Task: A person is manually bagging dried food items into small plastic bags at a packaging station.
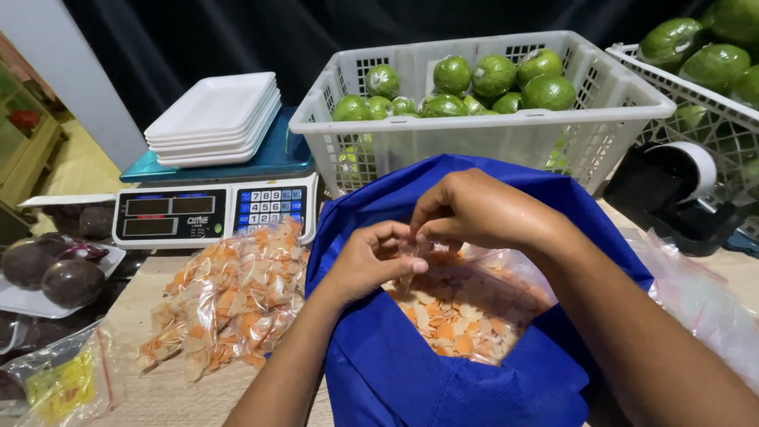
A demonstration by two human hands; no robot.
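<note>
Both hands together over the mouth of a clear plastic bag of orange and cream chips (466,316). Left hand (371,261) pinched on the plastic at the bag's top edge, thumb and fingers closed on the film. Right hand (474,212) just above and touching the same spot, fingertips also pressed on the film. Bag itself sitting inside an open blue fabric bag (395,372), in the middle of the wooden table (166,395), directly in front of the person.

Possible trouble from here: thin film, held only by fingertips, likely to slip or tear under a hard pull; bag quite full, so some chips likely to spill into the blue bag if the mouth opens or tilts. Brittle chips also easy to crush under pressure from the hands.

Second clear bag of the same chips (229,304) lying flat on the table, left of the blue bag, just in front of a digital scale (213,212). Stack of white foam trays (213,119) on the scale's platform. White plastic basket (474,142) behind the blue bag, holding green round fruits (494,75); another basket with similar green fruits (704,47) at the right edge. Dark purple round fruits on a tray (47,273) at the far left.
</note>
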